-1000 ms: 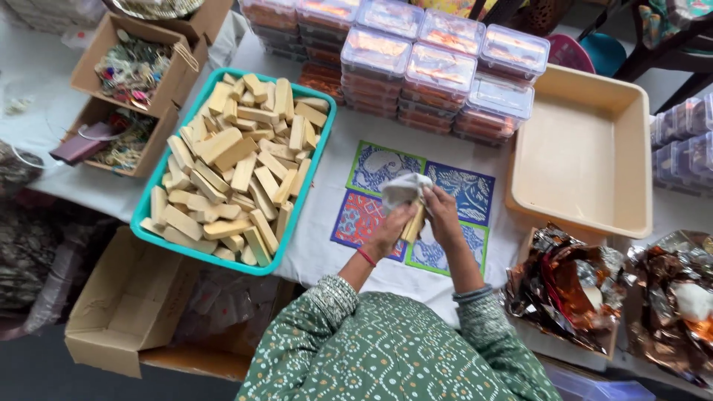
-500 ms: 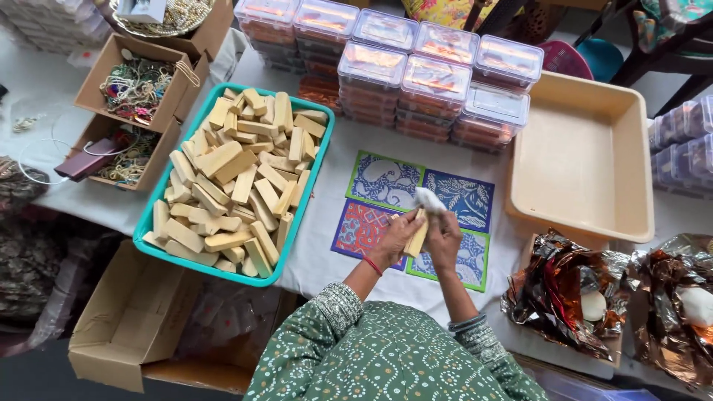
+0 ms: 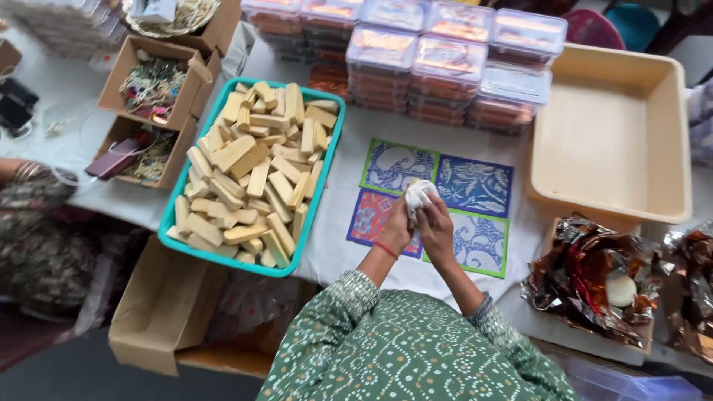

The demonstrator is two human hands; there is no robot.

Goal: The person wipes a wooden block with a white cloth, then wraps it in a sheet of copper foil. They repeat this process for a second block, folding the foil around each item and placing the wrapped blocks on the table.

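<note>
My left hand (image 3: 395, 226) and my right hand (image 3: 437, 226) meet over the patterned mat (image 3: 475, 186), both closed around a small bar wrapped in white cloth or paper (image 3: 417, 194). A red thread circles my left wrist. To the left stands a teal tray (image 3: 187, 245) heaped with several yellowish bars (image 3: 252, 171). The wrapped bar mostly hides what is inside it.
An empty beige tray (image 3: 616, 134) sits at the right, stacked clear lidded boxes (image 3: 438, 59) at the back. Shiny foil wrappers (image 3: 594, 278) lie at the lower right. Cardboard boxes of trinkets (image 3: 152, 89) stand at the left, another person's arm (image 3: 22, 174) beside them.
The yellowish bar that stuck out between my hands is now covered by the white wrap. Both hands have closed in tighter around it.
</note>
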